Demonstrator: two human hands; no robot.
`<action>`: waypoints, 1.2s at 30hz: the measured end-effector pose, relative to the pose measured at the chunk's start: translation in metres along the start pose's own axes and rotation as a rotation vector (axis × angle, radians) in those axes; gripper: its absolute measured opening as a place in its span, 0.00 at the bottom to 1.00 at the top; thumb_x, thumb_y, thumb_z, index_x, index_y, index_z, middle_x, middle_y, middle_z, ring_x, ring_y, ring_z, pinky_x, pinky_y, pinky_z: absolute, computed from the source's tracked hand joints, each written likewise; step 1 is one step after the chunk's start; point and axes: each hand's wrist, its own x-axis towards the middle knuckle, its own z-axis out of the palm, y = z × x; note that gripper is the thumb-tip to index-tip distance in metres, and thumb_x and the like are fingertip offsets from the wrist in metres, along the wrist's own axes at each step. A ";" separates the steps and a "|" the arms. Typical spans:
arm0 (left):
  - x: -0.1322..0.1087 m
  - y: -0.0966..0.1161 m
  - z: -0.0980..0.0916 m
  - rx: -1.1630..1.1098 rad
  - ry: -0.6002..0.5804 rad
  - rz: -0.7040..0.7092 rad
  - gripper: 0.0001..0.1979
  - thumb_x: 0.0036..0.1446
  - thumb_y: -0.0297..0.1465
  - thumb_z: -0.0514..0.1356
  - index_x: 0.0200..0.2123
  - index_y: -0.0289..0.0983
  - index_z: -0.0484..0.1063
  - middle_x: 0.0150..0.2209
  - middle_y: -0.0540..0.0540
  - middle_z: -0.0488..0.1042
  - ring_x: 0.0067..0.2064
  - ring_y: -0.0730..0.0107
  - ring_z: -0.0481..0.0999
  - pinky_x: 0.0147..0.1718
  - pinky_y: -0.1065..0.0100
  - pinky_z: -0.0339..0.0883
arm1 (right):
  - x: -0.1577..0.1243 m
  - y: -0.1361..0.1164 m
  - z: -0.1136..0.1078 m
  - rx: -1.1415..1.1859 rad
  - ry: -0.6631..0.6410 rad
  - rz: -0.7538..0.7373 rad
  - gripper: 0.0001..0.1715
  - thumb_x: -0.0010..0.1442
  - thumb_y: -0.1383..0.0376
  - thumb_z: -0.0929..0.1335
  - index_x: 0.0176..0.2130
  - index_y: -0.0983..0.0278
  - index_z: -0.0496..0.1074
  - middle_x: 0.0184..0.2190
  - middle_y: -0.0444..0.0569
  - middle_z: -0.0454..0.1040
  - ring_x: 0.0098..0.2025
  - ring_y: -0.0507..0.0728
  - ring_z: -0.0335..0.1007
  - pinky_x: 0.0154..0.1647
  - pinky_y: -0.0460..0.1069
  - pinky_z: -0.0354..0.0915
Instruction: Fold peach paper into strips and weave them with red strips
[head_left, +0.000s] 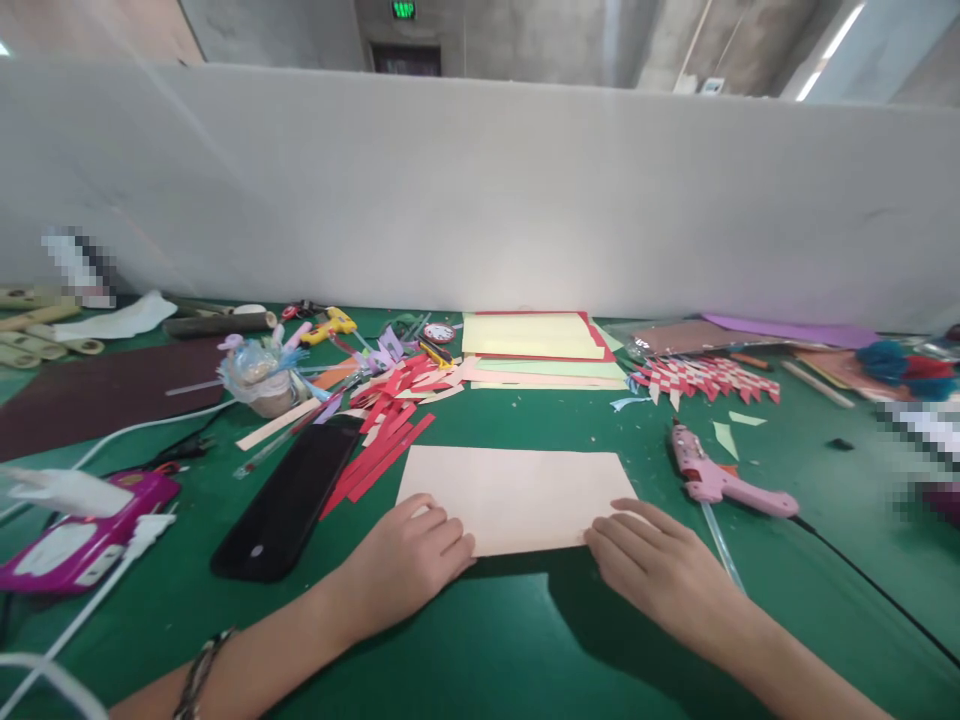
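Observation:
A pale pink sheet of paper [514, 495] lies before me on the green table. My left hand [424, 555] is closed on its near left corner, fingers curled over the edge. At the near right corner my right hand [660, 560] grips the same sheet, thumb on top. The edge between the hands is slightly raised and throws a shadow on the table. Left of the sheet are red paper strips [390, 450] and a black phone-like slab [289, 500]. To the right rests a pink hot glue gun [720, 480] with a clear glue stick.
Stacked coloured paper [532, 335] lies at the back, beside a woven red-and-white paper piece [709, 380]. A magenta power strip [90, 530] with white cables sits at the left. Further back are a yellow glue gun [330, 325] and a wrapped bundle [262, 375]. A grey partition [480, 190] closes the far side.

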 end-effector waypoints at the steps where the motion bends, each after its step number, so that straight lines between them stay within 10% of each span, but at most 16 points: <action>1: 0.005 0.000 -0.004 0.004 0.016 0.001 0.14 0.62 0.26 0.47 0.25 0.36 0.65 0.20 0.51 0.66 0.24 0.73 0.66 0.32 0.67 0.56 | 0.007 0.000 -0.004 -0.002 0.001 0.018 0.13 0.58 0.77 0.59 0.32 0.67 0.69 0.25 0.47 0.71 0.31 0.53 0.67 0.46 0.53 0.59; 14: 0.052 0.008 -0.057 -0.401 -0.106 -0.134 0.23 0.65 0.34 0.40 0.19 0.36 0.60 0.14 0.54 0.60 0.17 0.75 0.52 0.24 0.70 0.49 | 0.074 -0.013 -0.023 0.217 0.178 -0.036 0.13 0.54 0.74 0.58 0.20 0.64 0.60 0.15 0.40 0.58 0.20 0.49 0.50 0.23 0.45 0.49; 23: 0.041 -0.012 -0.073 -0.768 -0.277 -0.291 0.20 0.63 0.32 0.45 0.20 0.34 0.64 0.18 0.55 0.54 0.21 0.78 0.51 0.22 0.74 0.48 | 0.066 0.007 -0.022 0.236 0.149 0.021 0.11 0.47 0.76 0.57 0.19 0.63 0.57 0.14 0.37 0.56 0.17 0.48 0.40 0.20 0.44 0.44; 36: 0.012 -0.067 -0.090 -0.796 -0.420 -0.256 0.19 0.62 0.35 0.46 0.23 0.33 0.66 0.19 0.52 0.58 0.22 0.77 0.56 0.22 0.75 0.50 | 0.025 0.051 -0.011 0.048 0.132 0.197 0.11 0.50 0.74 0.57 0.21 0.62 0.59 0.14 0.39 0.60 0.16 0.48 0.54 0.20 0.44 0.49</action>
